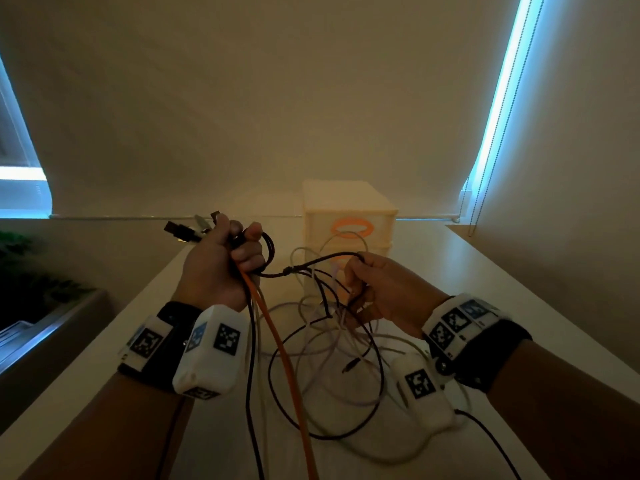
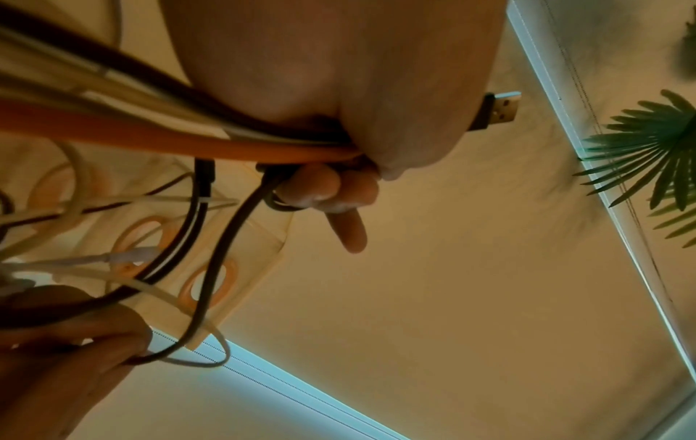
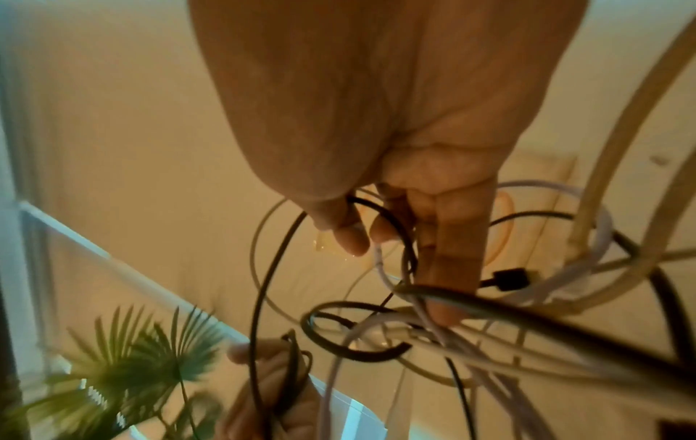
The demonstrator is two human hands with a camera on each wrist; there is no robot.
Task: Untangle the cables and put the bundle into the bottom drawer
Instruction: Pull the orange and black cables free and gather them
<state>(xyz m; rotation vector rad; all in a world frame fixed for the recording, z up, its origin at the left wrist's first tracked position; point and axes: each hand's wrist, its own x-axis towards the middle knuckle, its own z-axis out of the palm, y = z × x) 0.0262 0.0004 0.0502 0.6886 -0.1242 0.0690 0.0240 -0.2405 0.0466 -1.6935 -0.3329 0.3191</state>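
Observation:
Above the white table, my left hand (image 1: 225,258) grips a bunch of cable ends: an orange cable (image 1: 287,358), black and white ones, with USB plugs (image 1: 180,231) sticking out past the fist. In the left wrist view the orange cable (image 2: 150,140) runs under the palm and a USB plug (image 2: 497,111) pokes out. My right hand (image 1: 367,285) pinches a thin black cable (image 1: 325,259) and holds tangled loops; its fingers (image 3: 452,253) hook through black and white strands (image 3: 357,333). A small knot (image 1: 286,270) sits between the hands. Loose loops (image 1: 329,375) trail onto the table.
A small cream drawer unit (image 1: 349,216) with orange ring handles (image 1: 351,227) stands at the table's far edge, behind the cables, with its lower drawers hidden behind them. Green plant leaves (image 2: 647,148) lie off to the left. A window blind with bead chain (image 1: 485,168) hangs at right.

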